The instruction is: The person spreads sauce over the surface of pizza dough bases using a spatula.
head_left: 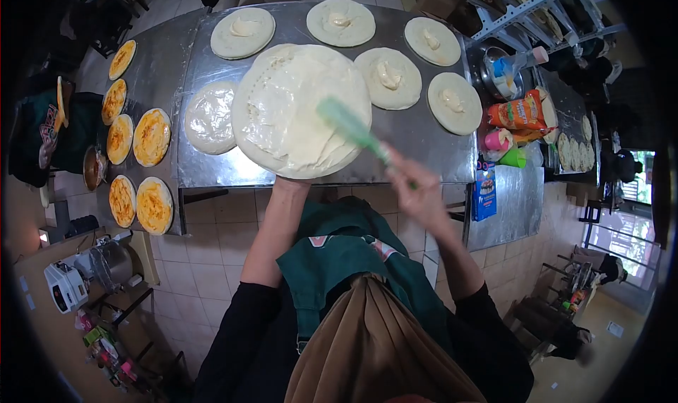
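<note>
My left hand (291,187) is beneath a large pale dough round (282,106) and holds it up near the table's front edge; its fingers are hidden under the dough. A glossy cream-coloured spread covers much of that round's top, with pricked dots near its upper left. In my right hand (418,188) is a green spatula (346,124), blurred by motion, its head over the right part of the round. Another glossy, coated dough round (210,117) lies on the table just left of the held one. Several dough rounds (387,78) behind and to the right carry dollops of cream-coloured spread.
The metal table (431,156) spans the front. Orange-topped rounds (152,136) lie on the left-hand surface. At right are a steel bowl (500,71), an orange packet (517,113), pink (498,140) and green cups (514,157), and a blue box (484,191).
</note>
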Motion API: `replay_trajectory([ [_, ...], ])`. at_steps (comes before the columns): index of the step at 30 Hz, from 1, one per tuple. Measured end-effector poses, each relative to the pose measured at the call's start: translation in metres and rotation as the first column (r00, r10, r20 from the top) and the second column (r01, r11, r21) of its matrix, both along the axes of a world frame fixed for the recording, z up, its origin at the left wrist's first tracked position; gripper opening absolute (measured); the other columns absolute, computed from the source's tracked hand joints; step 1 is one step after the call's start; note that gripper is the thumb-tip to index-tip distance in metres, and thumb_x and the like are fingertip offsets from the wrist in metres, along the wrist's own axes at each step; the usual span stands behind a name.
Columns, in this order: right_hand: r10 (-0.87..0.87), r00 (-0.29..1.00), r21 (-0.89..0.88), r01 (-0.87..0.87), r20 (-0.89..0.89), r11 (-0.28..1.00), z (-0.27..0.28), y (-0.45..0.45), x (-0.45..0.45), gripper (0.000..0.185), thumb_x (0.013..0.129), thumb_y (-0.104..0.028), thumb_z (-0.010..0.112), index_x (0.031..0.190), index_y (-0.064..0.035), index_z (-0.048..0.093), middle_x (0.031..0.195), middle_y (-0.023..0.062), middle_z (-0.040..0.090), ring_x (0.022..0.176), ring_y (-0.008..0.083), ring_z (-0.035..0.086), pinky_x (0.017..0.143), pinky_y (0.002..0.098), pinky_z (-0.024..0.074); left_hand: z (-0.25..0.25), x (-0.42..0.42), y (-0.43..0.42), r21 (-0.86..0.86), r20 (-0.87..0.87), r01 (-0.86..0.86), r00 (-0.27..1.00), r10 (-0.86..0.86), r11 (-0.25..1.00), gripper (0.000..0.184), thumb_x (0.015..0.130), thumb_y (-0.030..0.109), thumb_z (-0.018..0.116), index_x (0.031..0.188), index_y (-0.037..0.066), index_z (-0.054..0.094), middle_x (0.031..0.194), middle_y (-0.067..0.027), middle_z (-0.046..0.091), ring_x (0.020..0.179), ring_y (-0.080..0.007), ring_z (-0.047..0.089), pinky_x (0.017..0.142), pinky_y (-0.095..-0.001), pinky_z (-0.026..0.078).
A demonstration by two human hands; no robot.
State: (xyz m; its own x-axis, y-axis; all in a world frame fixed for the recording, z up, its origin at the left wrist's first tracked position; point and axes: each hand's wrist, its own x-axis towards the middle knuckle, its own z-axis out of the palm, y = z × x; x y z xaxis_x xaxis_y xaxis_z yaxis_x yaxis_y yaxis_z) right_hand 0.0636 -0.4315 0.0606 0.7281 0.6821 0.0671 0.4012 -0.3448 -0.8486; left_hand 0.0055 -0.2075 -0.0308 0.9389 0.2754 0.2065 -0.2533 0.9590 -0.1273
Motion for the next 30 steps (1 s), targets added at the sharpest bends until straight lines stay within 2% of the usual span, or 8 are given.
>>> replay_trajectory([
  [4, 0.228, 0.972, -0.076, -0.232, -0.063, 0.970, 0.028, 0.004, -0.039, 0.042, 0.087, -0.006, 0.061, 0.127, -0.0166, 0.058, 0.068, 0.0131, 0.052, 0.060, 0.0169, 0.055, 0.057, 0.0328, 0.0462, 0.002, 0.002, -0.001, -0.001, 0.008, -0.002, 1.000, 0.002, 1.000, 0.067, 0.087, 0.052, 0.051, 0.139, 0.012, 0.039, 0.143, -0.0106, 0.040, 0.131, -0.0335, 0.038, 0.109, -0.0547, 0.029],
  [8, -0.096, 0.970, 0.072, 0.115, -0.223, 0.991, 0.002, -0.001, 0.006, 0.038, 0.088, -0.006, 0.061, 0.125, -0.0088, 0.059, 0.071, 0.0063, 0.057, 0.060, 0.0112, 0.053, 0.058, 0.0251, 0.0452, 0.005, 0.010, 0.001, -0.003, 0.008, -0.011, 1.000, 0.012, 1.000, 0.067, 0.087, 0.052, 0.051, 0.139, 0.012, 0.039, 0.143, -0.0106, 0.040, 0.131, -0.0336, 0.038, 0.109, -0.0546, 0.029],
  [12, -0.024, 0.968, 0.067, 0.041, -0.249, 0.997, -0.028, -0.002, -0.037, 0.039, 0.088, -0.006, 0.059, 0.127, -0.0082, 0.057, 0.082, 0.0060, 0.064, 0.070, 0.0109, 0.057, 0.068, 0.0270, 0.0482, 0.009, 0.013, 0.003, -0.014, 0.034, -0.015, 0.999, 0.015, 1.000, 0.067, 0.087, 0.052, 0.050, 0.139, 0.012, 0.039, 0.143, -0.0106, 0.040, 0.131, -0.0336, 0.038, 0.109, -0.0546, 0.029],
  [14, 0.146, 0.988, 0.357, -0.118, -0.053, 0.927, -0.033, 0.013, -0.054, 0.041, 0.088, -0.007, 0.059, 0.129, -0.0064, 0.055, 0.079, 0.0045, 0.062, 0.072, 0.0112, 0.057, 0.069, 0.0271, 0.0481, 0.008, 0.011, 0.003, -0.012, 0.036, -0.012, 0.999, 0.012, 1.000, 0.067, 0.087, 0.052, 0.050, 0.139, 0.012, 0.039, 0.143, -0.0106, 0.040, 0.131, -0.0336, 0.038, 0.109, -0.0546, 0.029],
  [20, 0.166, 0.642, 0.427, 0.274, -0.748, 0.862, -0.002, 0.037, 0.009, 0.041, 0.091, -0.010, 0.059, 0.131, -0.0063, 0.052, 0.082, -0.0034, 0.059, 0.049, -0.0007, 0.038, 0.040, 0.0165, 0.0288, 0.010, 0.002, 0.001, -0.004, 0.059, 0.042, 0.997, -0.042, 0.999, 0.067, 0.087, 0.052, 0.050, 0.139, 0.012, 0.039, 0.143, -0.0106, 0.040, 0.131, -0.0336, 0.038, 0.109, -0.0546, 0.029],
  [25, -0.045, 0.993, 0.228, 0.069, -0.110, 0.971, 0.018, 0.011, 0.024, 0.038, 0.088, -0.003, 0.058, 0.126, -0.0051, 0.057, 0.107, 0.0071, 0.063, 0.074, 0.0119, 0.059, 0.057, 0.0258, 0.0492, 0.012, -0.004, -0.001, -0.019, 0.117, 0.049, 0.992, -0.047, 0.999, 0.066, 0.089, 0.053, 0.045, 0.140, 0.012, 0.037, 0.144, -0.0110, 0.039, 0.131, -0.0335, 0.038, 0.109, -0.0533, 0.030],
  [28, 0.070, 0.932, -0.005, -0.073, 0.356, 0.997, -0.004, -0.002, -0.027, 0.043, 0.084, 0.001, 0.060, 0.126, -0.0125, 0.059, 0.100, 0.0116, 0.063, 0.076, 0.0196, 0.063, 0.065, 0.0309, 0.0526, 0.008, -0.004, 0.000, -0.006, 0.096, 0.014, 0.995, -0.014, 1.000, 0.066, 0.089, 0.054, 0.044, 0.140, 0.012, 0.037, 0.144, -0.0110, 0.038, 0.131, -0.0335, 0.038, 0.108, -0.0532, 0.030],
  [30, 0.171, 0.984, 0.019, -0.172, 0.056, 0.985, 0.007, -0.003, -0.054, 0.045, 0.084, 0.002, 0.061, 0.126, -0.0140, 0.059, 0.097, 0.0116, 0.062, 0.076, 0.0231, 0.063, 0.066, 0.0320, 0.0525, 0.006, -0.001, 0.002, 0.010, 0.078, -0.002, 0.997, 0.002, 1.000, 0.066, 0.090, 0.054, 0.044, 0.140, 0.012, 0.037, 0.144, -0.0110, 0.038, 0.131, -0.0335, 0.038, 0.108, -0.0531, 0.030],
])
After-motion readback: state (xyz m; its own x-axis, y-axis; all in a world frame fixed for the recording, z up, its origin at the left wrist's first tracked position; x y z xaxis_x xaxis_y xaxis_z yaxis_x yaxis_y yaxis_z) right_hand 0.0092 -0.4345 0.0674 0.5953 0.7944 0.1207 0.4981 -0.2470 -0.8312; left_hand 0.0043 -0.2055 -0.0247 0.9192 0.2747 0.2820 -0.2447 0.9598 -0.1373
